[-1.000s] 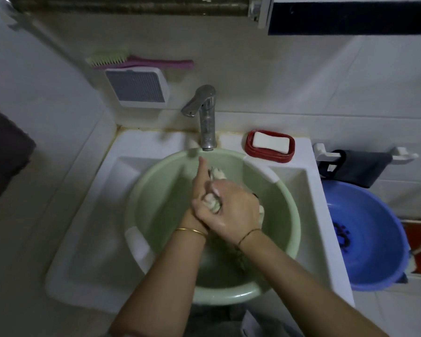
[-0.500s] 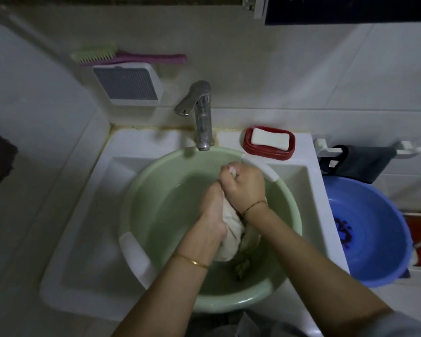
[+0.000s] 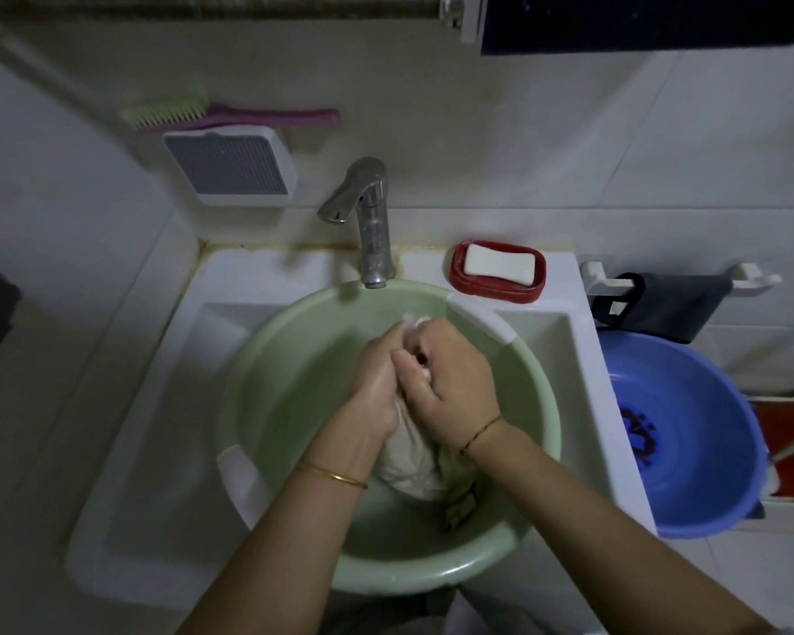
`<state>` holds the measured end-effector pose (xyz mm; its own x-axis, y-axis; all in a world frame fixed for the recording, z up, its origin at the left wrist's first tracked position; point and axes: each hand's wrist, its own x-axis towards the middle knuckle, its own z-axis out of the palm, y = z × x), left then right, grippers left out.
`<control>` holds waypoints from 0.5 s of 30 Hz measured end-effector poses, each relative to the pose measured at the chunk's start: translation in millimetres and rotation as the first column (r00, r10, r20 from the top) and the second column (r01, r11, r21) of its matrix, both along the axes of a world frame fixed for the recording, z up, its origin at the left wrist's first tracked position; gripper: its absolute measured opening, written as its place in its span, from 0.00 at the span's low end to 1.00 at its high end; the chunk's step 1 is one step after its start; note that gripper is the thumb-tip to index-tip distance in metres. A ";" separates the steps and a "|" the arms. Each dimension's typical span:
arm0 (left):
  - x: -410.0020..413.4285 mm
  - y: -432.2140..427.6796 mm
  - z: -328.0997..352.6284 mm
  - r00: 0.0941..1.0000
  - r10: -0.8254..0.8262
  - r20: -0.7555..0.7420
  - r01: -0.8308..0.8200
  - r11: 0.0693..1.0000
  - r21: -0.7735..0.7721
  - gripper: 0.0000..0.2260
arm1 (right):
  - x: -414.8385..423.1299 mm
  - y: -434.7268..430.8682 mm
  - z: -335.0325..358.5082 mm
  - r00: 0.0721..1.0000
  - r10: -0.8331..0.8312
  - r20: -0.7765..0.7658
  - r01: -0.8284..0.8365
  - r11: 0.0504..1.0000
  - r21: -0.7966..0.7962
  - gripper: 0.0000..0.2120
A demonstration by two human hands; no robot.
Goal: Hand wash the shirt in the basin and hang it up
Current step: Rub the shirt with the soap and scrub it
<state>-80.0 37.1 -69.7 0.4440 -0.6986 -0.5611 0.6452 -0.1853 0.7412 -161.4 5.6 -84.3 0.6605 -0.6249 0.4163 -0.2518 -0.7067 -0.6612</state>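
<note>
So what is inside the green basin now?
The shirt, bunched up, with both hands gripping it: left hand, right hand. The upper part of the shirt is covered by the hands. The green basin looks wet, but how much water it holds is hard to tell.

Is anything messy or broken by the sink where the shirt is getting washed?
Nothing looks broken or spilled. Both hands grip the bunched shirt over the green basin. The soap sits in its red dish. Only yellowish grime along the sink's back edge stands out.
</note>
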 end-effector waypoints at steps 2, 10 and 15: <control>4.0 -0.6 0.6 0.985 0.059 0.161 -0.059 0.998 -0.008 0.10 | -6.8 -10.0 3.4 0.989 -0.028 -0.144 0.042 0.995 0.096 0.25; 21.8 6.0 -12.5 0.710 0.177 0.681 -0.136 0.984 -0.114 0.07 | -17.7 -9.2 9.3 0.980 -0.104 -0.170 0.126 0.984 0.123 0.02; 27.7 -8.9 -23.8 0.884 0.291 0.365 -0.307 0.952 -0.014 0.18 | -1.4 19.4 1.5 0.998 0.030 -0.052 -0.045 0.953 -0.301 0.14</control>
<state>-52.2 28.1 -93.5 0.8045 -0.4798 -0.3501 0.3669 -0.0622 0.9282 -162.9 25.0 -82.8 0.7043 -0.4491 0.5498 -0.2466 -0.8810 -0.4037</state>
